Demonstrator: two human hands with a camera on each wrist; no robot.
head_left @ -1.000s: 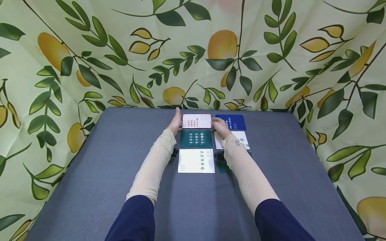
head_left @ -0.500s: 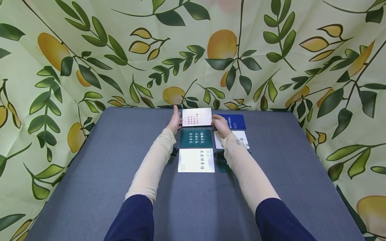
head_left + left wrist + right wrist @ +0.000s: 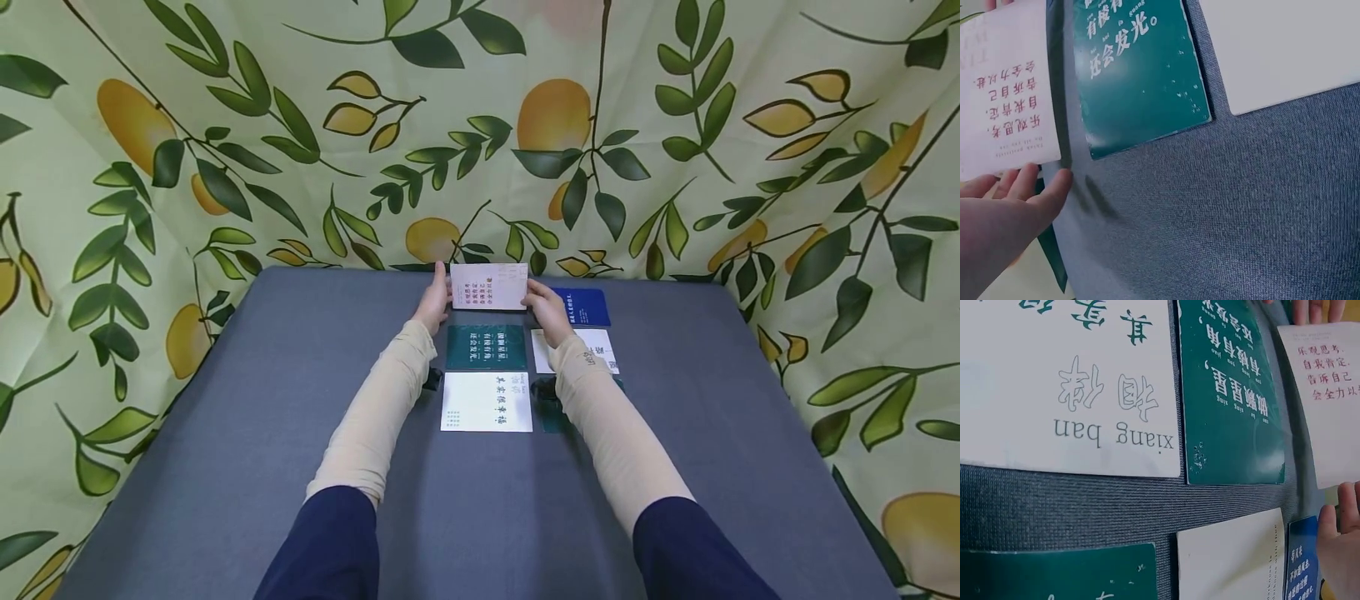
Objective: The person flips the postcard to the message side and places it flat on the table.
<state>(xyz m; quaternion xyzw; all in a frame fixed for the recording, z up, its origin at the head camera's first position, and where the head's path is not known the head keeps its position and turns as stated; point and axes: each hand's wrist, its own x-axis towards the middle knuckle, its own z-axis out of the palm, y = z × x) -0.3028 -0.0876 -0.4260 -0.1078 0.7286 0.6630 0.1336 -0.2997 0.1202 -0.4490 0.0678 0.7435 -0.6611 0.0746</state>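
Note:
A pale pink notebook (image 3: 489,287) with red Chinese writing is held raised and tilted above the far edge of the table. My left hand (image 3: 432,302) holds its left edge, thumb pointing up, and in the left wrist view the fingertips (image 3: 1025,181) meet that edge. At the opposite edge my right hand (image 3: 549,313) grips it; the right wrist view has these fingers (image 3: 1329,519) against the pink notebook (image 3: 1333,406). Just below lies a dark green notebook (image 3: 487,347) with white writing. Parts of the fingers behind the pink cover are hidden.
Nearer me lies a white notebook (image 3: 487,402). On the right a blue notebook (image 3: 588,307), another white one (image 3: 576,350) and a green one (image 3: 1060,575) form a second column, partly hidden by my right arm. A leaf-patterned cloth (image 3: 465,167) hangs behind the grey table (image 3: 300,417).
Both hands have lifted the pink notebook off the table and tilted its face toward me. Grey tabletop now shows between it and the green notebook. The other notebooks have stayed in place.

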